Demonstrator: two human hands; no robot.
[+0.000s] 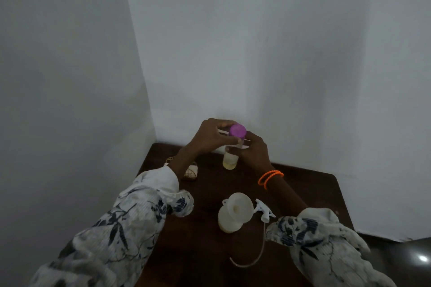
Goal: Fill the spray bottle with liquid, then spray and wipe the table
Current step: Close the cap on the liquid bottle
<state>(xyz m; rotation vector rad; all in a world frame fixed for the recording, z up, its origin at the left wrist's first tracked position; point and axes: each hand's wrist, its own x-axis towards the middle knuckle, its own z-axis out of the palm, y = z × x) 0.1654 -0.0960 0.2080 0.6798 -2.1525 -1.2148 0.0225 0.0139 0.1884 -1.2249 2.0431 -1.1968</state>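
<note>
A clear bottle [230, 159] with pale yellow liquid and a purple cap [237, 130] is held upright above the dark wooden table [310, 196]. My left hand [210, 137] has its fingers around the cap. My right hand [254, 150] grips the bottle's body just below the cap. Nearer to me stands the white spray bottle [229, 218] with a white funnel [240, 205] in its neck. Its white trigger head [263, 211] lies beside it on the right, the long tube [256, 257] trailing toward me.
A small wire holder with something pale in it [191, 171] sits at the table's left, partly behind my left wrist. White walls meet in a corner behind the table. Floor shows at the lower right.
</note>
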